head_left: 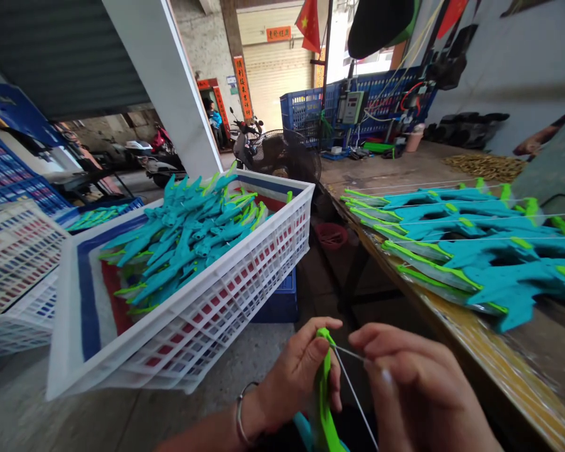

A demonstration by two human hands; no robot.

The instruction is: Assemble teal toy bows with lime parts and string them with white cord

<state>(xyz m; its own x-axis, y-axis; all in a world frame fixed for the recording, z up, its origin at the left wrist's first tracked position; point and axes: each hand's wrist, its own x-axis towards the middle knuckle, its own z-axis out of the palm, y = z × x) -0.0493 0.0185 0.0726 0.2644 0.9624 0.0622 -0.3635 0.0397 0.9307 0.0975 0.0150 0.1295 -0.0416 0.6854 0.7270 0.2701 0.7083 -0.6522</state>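
My left hand (294,367) is wrapped round the lime-green limb of a toy bow (328,408), with the thumb near its tip. A turquoise part of that bow shows low in the view, and the rest is cut off or hidden. White string (355,390) runs down from the tip. A short length of it reaches across to my right hand (414,383), whose thumb and fingers pinch it. On the bench at right lie several turquoise and green toy bows (480,220) with white strings stretched across them.
Left of my hands stands a white plastic crate (245,295) heaped with turquoise and green parts (183,232). The wooden bench (433,307) has its edge close to my right hand. A red basin (331,235) and a fan (287,157) are farther back. Another person's hand (530,145) shows at far right.
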